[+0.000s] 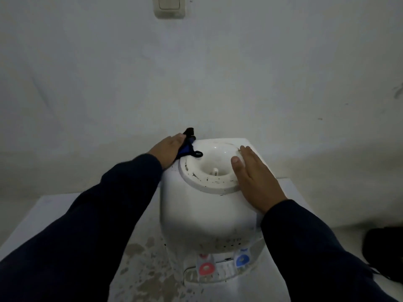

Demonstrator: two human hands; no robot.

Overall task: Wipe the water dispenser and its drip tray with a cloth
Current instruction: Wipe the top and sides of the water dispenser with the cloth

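A stained white bench (141, 269) is carrying a rounded white plastic water dispenser (202, 219) near its middle. The right hand (255, 177) is lying flat on the dispenser's top, fingers straight and together. The left hand (168, 149) is gripping a dark blue cloth (187, 144) at the top's far left corner. The white slotted drip tray (224, 272) is facing the near edge.

I see the white water dispenser (207, 216) standing upright on the worktop (56, 208) with no bottle fitted. Its open bottle ring (210, 187) on top is flecked with dark grime. A red tap (205, 268) and a blue tap (242, 260) sit low on the front, above the pale drip tray (224, 273), which looks slotted in the dim light. The blue-and-black cloth (188, 147) is bunched at the top's rear left corner.
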